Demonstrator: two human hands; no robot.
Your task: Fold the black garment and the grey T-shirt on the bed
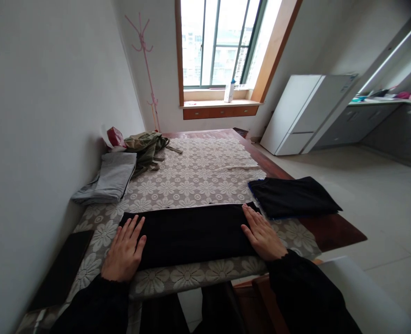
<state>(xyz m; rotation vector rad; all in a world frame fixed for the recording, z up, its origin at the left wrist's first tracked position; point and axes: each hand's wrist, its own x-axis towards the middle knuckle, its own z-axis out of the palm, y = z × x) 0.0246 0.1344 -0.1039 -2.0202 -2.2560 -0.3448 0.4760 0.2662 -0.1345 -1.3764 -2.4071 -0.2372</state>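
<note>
One black folded garment point(191, 234): soft matte cloth, long flat rectangle, long axis running left to right along the near edge of the table point(330, 232). Left hand point(125, 250) and right hand point(261, 234) each lie flat on one end, fingers extended and spread, gripping nothing. Table cover: lace cloth point(198, 176) with a daisy pattern. Second black folded piece point(292, 197) just right; one grey folded garment point(113, 178) far left.
</note>
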